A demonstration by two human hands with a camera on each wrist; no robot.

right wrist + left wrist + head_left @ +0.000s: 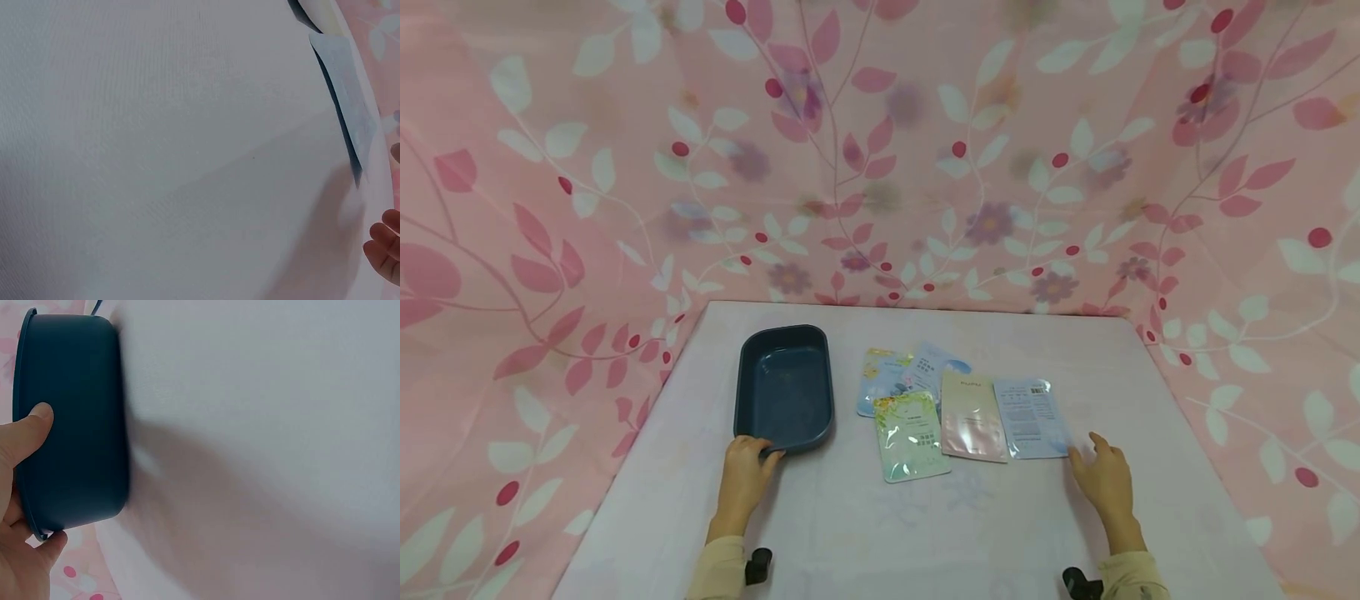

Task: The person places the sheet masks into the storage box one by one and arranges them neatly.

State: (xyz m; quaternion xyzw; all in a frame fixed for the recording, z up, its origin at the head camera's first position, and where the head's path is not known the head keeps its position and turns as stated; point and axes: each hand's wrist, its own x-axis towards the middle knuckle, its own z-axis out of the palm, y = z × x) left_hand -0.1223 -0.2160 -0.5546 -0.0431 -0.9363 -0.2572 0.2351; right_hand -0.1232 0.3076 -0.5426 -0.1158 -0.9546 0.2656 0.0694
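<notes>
A dark blue rectangular plastic basin (pixel 784 390) stands on the left part of the table. My left hand (pixel 743 477) grips its near-left rim; in the left wrist view the thumb (pixel 37 425) lies on the outer wall and other fingers are behind the rim. My right hand (pixel 1105 479) holds nothing, its fingers loosely bent beside the lower right corner of a light blue sachet (pixel 1032 419). Left of that sachet lies a pink and beige sachet (pixel 972 417). A green sachet (pixel 912 437) overlaps a pale blue sachet (pixel 934 367) and a blue and yellow sachet (pixel 880 379).
A white cloth covers the table (pixel 857 533). Pink floral fabric (pixel 895 167) rises behind the far edge and along both sides. Dark wrist straps or mounts (pixel 758 567) sit at both sleeves.
</notes>
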